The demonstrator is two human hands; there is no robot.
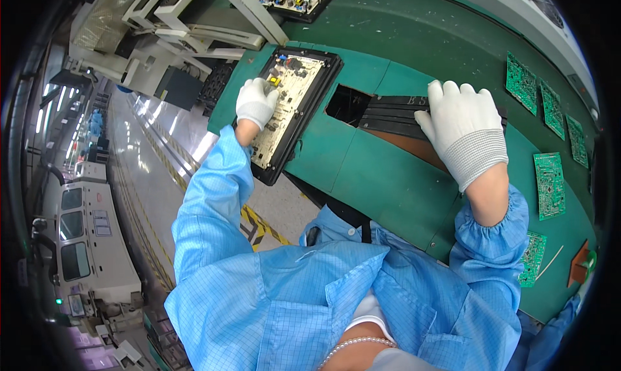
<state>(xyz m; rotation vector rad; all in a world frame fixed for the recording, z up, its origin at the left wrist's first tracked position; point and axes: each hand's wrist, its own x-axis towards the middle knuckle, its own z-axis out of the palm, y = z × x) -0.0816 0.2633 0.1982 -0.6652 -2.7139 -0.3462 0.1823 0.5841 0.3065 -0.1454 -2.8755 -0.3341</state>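
My left hand (257, 104), in a white glove, is closed over the left edge of a black frame (319, 89). In that frame sits a cream circuit board (294, 102) with several parts on it, among them a yellow one and a blue one. My fingers cover part of the board's edge, and their tips are hidden. Over to the right, my gloved right hand (460, 122) curls over a stack of black frames (394, 114) in an opening of the green worktop. Its thumb lies on the near side, its fingers over the far side.
Several green circuit boards (549, 185) lie on the green worktop (388, 170) at the right. Beside the stack is a dark opening (347, 104). Another loaded frame (291, 1) rests at the far side. A white metal post (251, 12) stands behind the left frame.
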